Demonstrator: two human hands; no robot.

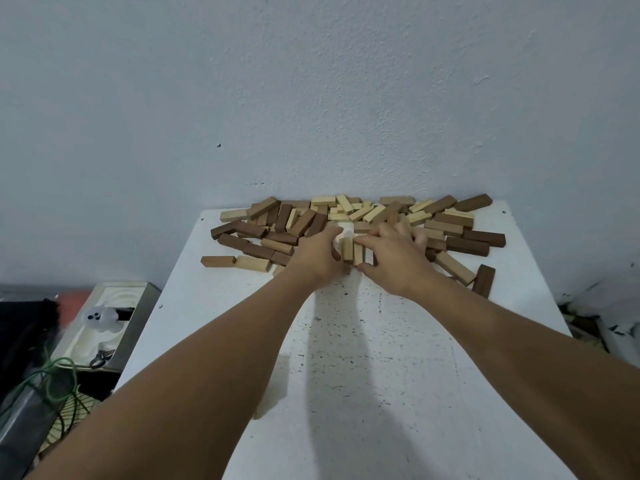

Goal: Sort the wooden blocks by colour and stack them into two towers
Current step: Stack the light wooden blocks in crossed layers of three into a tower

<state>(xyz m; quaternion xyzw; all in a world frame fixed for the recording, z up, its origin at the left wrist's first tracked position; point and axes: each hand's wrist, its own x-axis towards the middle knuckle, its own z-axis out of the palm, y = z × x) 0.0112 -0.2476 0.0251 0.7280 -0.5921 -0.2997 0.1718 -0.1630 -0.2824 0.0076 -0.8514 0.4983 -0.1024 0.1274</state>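
Several light and dark wooden blocks [360, 216] lie scattered in a heap along the far edge of the white table [363, 375], against the wall. Both hands meet at the front of the heap. My left hand [317, 259] and my right hand [391, 261] hold a small group of light blocks [353, 252] between them, fingers curled round its sides. The blocks in that group lie side by side with their ends toward me. Dark blocks [467, 245] lie to the right, and more dark blocks [249, 237] to the left.
The blue-grey wall [311, 98] rises directly behind the heap. Left of the table stands a cream box [114, 323] holding a white ghost figure [100, 318], with green cord [52, 379] beside it. Clutter sits on the floor at the right [602, 320].
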